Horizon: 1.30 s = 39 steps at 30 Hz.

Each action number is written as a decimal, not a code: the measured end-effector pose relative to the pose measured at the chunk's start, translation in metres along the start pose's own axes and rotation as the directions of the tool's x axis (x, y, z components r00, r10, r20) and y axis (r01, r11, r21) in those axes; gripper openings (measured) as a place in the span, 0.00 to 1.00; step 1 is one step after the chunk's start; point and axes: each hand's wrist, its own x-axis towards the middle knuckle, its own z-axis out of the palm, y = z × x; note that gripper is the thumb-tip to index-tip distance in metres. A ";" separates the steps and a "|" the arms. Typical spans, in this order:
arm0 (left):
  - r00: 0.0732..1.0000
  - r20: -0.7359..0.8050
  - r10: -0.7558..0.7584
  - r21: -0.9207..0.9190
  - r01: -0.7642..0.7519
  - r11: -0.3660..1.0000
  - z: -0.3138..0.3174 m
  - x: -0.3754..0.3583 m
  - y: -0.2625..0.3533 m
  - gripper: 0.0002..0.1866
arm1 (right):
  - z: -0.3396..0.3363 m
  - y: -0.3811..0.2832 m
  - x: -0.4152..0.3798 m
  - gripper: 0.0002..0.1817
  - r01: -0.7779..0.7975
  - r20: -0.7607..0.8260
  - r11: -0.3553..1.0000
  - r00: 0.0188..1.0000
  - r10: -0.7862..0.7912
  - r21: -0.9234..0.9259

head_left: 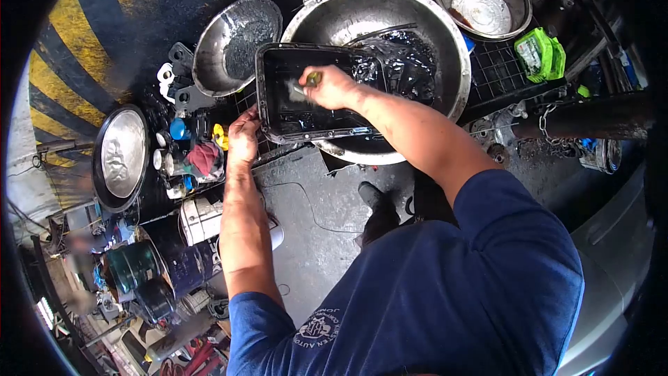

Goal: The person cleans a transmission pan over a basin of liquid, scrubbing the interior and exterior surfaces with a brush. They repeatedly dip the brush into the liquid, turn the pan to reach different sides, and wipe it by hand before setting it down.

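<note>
A black rectangular pan [278, 134] lies tilted over the left part of a large round metal basin [456, 63]. My left hand [243, 136] grips the pan at its lower left corner. Inside the pan, my right hand [328, 88] is closed around a brush [314, 79] with a yellowish handle; its pale bristles are blurred against the pan's inner wall. Dark, wet liquid shines in the basin to the right of the pan.
A dark metal bowl [240, 49] stands left of the basin, a steel bowl [481, 0] at its upper right. A green container [541, 56] sits on the rack at right. Bottles and a red rag [203, 159] lie left; an oval tray [121, 157] is farther left.
</note>
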 end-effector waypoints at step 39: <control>0.879 0.182 0.442 0.505 -0.469 0.725 0.070 0.072 0.157 0.17 | -0.148 0.099 -0.156 0.14 -0.532 -0.547 0.835 0.745 0.381 -0.142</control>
